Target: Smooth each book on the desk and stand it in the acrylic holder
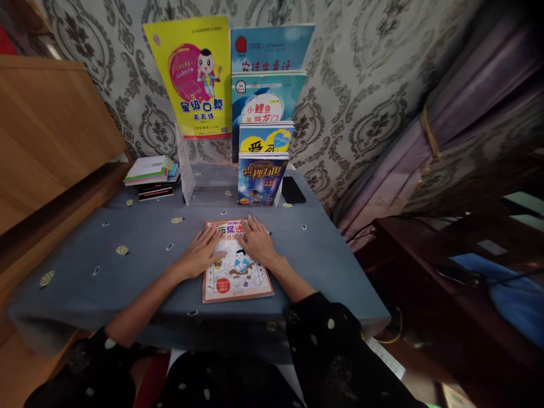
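A thin picture book with an orange border and a cartoon figure on its cover lies closed on the table near the front edge. My left hand rests over the book's left side, fingers stretched out and thumb apart. On its upper right side lies my right hand, flat with the fingers extended. Both hands partly cover the printed title. Just beyond the book stands a clear acrylic book stand, with a dark blue storybook at its front right.
Behind stand a yellow workbook, a teal book and other books. A phone lies right of the stand, and a book pile left. The tablecloth hangs over the front edge. A dark red desk stands right.
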Available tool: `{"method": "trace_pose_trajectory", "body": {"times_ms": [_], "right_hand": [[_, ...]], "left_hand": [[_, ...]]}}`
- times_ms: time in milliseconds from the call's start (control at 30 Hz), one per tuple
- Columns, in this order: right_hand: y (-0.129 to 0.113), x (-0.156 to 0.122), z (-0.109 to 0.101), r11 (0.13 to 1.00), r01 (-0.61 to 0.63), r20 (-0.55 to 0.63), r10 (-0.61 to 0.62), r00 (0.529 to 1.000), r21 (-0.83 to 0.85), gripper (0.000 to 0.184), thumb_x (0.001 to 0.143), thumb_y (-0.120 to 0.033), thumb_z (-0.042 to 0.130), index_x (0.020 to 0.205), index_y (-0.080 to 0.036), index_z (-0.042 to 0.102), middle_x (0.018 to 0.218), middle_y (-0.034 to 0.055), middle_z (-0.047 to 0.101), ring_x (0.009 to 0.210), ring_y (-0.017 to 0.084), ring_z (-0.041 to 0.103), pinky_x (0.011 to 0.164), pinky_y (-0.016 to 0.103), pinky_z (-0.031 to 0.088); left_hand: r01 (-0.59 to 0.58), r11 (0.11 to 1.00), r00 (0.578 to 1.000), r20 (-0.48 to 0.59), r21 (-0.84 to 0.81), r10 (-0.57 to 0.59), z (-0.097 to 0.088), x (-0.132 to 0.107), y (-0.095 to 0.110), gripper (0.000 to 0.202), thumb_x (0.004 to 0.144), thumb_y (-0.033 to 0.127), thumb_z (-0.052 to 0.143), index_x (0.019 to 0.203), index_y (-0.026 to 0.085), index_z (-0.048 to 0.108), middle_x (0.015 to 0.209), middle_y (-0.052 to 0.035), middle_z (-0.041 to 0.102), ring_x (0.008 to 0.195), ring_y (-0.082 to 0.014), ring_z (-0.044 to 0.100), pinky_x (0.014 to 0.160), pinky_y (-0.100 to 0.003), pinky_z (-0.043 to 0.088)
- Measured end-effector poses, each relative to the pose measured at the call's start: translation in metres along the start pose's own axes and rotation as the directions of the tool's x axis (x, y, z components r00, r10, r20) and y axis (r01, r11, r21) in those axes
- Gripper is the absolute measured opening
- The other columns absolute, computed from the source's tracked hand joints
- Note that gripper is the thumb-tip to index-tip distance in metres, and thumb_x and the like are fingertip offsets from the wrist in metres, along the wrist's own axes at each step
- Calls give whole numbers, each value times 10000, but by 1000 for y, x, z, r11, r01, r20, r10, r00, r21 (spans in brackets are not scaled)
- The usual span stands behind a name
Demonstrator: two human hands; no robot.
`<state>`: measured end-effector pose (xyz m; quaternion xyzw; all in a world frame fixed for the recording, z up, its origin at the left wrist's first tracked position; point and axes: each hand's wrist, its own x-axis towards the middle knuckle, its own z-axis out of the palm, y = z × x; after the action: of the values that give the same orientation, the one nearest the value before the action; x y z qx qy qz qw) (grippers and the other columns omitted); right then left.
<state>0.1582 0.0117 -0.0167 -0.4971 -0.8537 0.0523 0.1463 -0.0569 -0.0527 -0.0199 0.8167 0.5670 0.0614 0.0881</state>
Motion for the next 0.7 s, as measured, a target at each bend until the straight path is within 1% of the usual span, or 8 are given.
{"method": "trace_pose_trajectory", "body": {"times_ms": [133,233,367,500,567,633,700], "right_hand": [[0,-1,0,1000,-4,1,4,1000,-2,568,981,-401,410,1442,-69,430,1536,219,380,1443,305,324,1149,455,285],[0,-1,2,1000,-3,-5,3,1000,5,556,982,-396,403,1448,-93,424,1544,207,371,1449,297,315,1148,471,281],[0,0,4,1000,-6,-5,6,1000,6,545,980,-392,407,1445,-108,428,1549,198,366,1451,294,310,1145,482,280],[-2,0,0,1000,-20,-1,20,1000,-1,549,980,-384,419,1434,-76,438,1537,210,382,1447,291,319,1154,449,276],[-4,-1,-1,1000,-23,9,23,1000,-5,557,981,-379,424,1429,-50,436,1532,226,381,1448,295,317,1157,442,272],[-4,-1,-2,1000,-20,14,20,1000,-9,559,981,-377,426,1425,-39,437,1530,233,380,1447,299,318,1155,446,276],[-3,-1,-1,1000,-15,4,15,1000,-10,550,981,-376,423,1422,-48,443,1532,226,382,1446,298,321,1152,450,281]], "left_hand": [[26,1000,1000,-8,-1,-26,-3,6,-2,756,988,631,212,1548,123,214,1623,-165,134,1512,-280,77,1204,-481,155],[29,1000,1000,3,10,-29,-4,2,1,765,988,629,205,1546,106,214,1620,-171,142,1512,-277,78,1205,-483,152],[6,1000,1000,-9,28,-6,-3,-11,5,762,989,630,213,1550,114,202,1625,-166,124,1514,-268,70,1207,-476,149],[-15,999,999,-32,33,16,0,-27,10,738,993,624,228,1562,159,164,1632,-142,126,1515,-259,83,1208,-471,158],[-21,999,999,-29,30,22,2,-34,13,724,1000,611,228,1563,162,161,1630,-140,148,1515,-258,94,1211,-475,155],[-24,1000,1000,-16,18,24,0,-41,18,715,1003,602,237,1556,151,192,1626,-148,162,1513,-266,109,1213,-491,158],[-23,1000,1000,1,-12,23,-9,-49,27,701,1002,601,256,1539,150,257,1623,-148,174,1509,-283,134,1209,-521,170]]}}
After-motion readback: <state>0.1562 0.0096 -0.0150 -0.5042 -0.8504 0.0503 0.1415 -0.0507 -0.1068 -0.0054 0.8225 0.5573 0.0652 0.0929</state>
